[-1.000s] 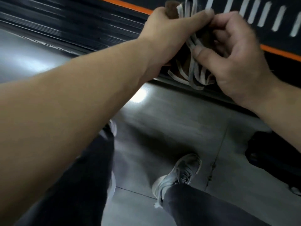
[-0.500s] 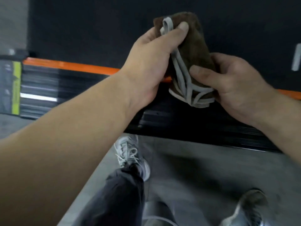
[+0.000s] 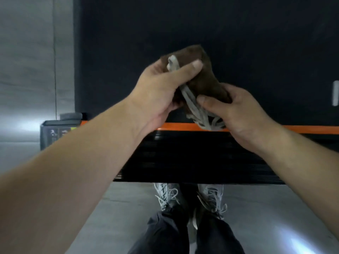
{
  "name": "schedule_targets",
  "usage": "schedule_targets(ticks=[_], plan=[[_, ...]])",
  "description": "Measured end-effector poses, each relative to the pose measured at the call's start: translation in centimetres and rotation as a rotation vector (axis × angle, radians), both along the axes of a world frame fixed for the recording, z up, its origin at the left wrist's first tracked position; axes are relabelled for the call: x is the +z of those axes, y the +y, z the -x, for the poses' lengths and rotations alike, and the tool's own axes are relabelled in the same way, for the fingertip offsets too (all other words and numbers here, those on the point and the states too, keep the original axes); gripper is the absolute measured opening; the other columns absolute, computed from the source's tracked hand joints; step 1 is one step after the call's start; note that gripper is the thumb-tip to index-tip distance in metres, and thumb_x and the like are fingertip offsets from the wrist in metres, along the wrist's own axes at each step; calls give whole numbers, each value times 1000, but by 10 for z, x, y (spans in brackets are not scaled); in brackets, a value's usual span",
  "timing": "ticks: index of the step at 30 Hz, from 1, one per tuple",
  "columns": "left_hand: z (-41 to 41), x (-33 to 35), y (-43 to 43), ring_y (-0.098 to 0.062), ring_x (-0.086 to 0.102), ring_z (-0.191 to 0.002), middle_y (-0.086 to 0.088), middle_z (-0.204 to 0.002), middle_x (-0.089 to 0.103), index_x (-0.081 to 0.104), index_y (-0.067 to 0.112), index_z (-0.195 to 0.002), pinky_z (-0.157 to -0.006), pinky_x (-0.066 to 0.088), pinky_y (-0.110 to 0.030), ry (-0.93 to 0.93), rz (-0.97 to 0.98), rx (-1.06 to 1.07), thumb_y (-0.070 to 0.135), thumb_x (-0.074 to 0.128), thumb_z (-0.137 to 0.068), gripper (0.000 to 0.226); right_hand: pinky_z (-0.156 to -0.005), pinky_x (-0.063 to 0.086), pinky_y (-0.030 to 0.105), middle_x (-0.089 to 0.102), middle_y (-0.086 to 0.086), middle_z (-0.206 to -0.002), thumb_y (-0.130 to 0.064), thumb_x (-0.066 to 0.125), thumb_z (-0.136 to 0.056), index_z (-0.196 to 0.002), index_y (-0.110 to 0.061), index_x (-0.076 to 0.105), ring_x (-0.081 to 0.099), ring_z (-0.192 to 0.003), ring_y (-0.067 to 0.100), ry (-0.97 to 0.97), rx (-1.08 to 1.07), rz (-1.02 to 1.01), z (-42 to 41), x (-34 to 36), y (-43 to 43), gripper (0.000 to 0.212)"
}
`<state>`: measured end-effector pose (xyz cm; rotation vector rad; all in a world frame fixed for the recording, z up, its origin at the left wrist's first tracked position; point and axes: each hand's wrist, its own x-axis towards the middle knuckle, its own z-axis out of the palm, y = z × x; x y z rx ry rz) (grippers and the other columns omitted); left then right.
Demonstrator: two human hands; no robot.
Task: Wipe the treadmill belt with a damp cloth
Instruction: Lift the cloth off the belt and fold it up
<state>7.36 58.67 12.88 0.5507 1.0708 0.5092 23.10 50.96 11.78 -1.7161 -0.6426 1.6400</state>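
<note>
— How many cloths?
— One brown cloth, over the treadmill belt near its orange edge strip.
— Held how?
— Two hands: left hand and right hand, both clamped on it.

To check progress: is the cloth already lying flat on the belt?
No, both hands, left and right, hold the bunched cloth above the belt.

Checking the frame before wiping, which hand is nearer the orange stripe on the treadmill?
Right. The right hand overlaps the orange stripe while holding the brown cloth; the left hand grips the cloth higher up.
</note>
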Motion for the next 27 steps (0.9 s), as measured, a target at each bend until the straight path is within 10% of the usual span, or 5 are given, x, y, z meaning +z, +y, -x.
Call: schedule_targets(ticks=[9, 27], plan=[[93, 30, -15, -29, 73, -98, -13, -104, 73, 64, 12, -110, -89, 61, -46, -17, 94, 90, 10, 66, -96, 14, -92, 55, 52, 68, 19, -122, -9, 59, -86, -128, -3, 58, 66, -113, 33, 541, -350, 139, 85, 39, -26, 43], [160, 24, -193, -15, 76, -86, -9, -104, 73, 60, 14, -120, -69, 62, -30, 105, -138, -862, 5, 61, -100, 22, -69, 59, 34, 74, 12, -102, -8, 65, -78, -119, -7, 62, 73, -92, 27, 232, -1037, 52, 236, 50, -306, 41]])
